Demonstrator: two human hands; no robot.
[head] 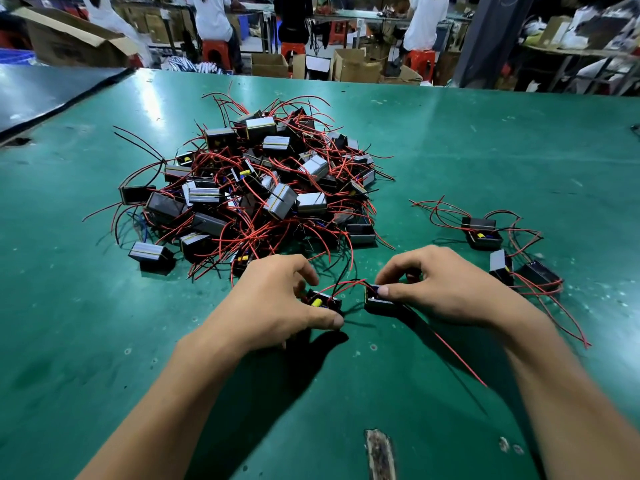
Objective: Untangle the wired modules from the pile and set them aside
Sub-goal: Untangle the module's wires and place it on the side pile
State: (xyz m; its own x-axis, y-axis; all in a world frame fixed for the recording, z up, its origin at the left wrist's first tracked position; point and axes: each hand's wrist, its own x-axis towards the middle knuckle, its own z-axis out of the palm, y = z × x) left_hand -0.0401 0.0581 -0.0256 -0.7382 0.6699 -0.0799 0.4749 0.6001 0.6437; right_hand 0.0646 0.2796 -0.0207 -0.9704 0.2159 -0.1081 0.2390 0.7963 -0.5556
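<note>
Pinching one small black box apiece, the person's left hand (277, 299) curls thumb and fingers round an open-topped module (327, 302) showing a yellow capacitor, while the right hand (440, 289) grips a second module (379, 302) just beside it on the green table (104, 341). Thin red and black leads (346, 283) loop between the two, apparently crossed. The casings look light and rigid and the leads limp and snag-prone, so holding the casings and easing them apart seems safer than tugging wire. Beyond lies the tangled pile (249, 188); to its right, well apart, a few freed modules (483, 233) rest together.
</note>
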